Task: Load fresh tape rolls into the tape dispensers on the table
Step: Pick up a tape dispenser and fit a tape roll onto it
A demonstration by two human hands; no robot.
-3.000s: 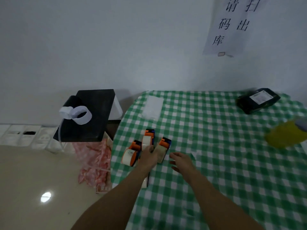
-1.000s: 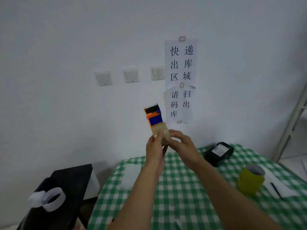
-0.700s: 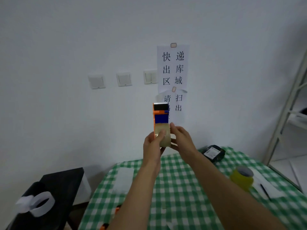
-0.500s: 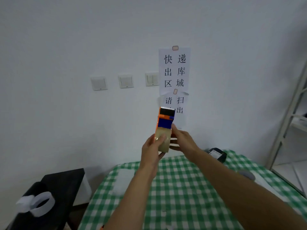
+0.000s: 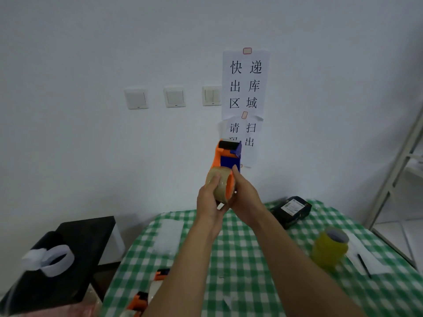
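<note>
I hold an orange and blue tape dispenser (image 5: 229, 156) upright in the air in front of the wall, its cutter end up. A clear brownish tape roll (image 5: 218, 186) sits at its lower end. My left hand (image 5: 209, 200) grips the roll from the left, thumb across its face. My right hand (image 5: 243, 197) grips the dispenser from the right, fingers curled round its orange frame. Two more orange dispensers (image 5: 161, 274) (image 5: 138, 302) lie on the green checked table (image 5: 240, 259), partly hidden by my left arm.
A stack of yellow tape rolls (image 5: 329, 250) stands at the right next to a white sheet with a pen (image 5: 364, 265). A black parcel (image 5: 291, 209) lies at the back. A black box with white rings (image 5: 55, 259) stands left of the table. A metal shelf (image 5: 398, 170) rises at the right.
Three seconds ago both hands were down at the dispensers on the table; they have lifted one up. Since half a second ago the dispenser has turned slightly, showing more of the roll's face.
</note>
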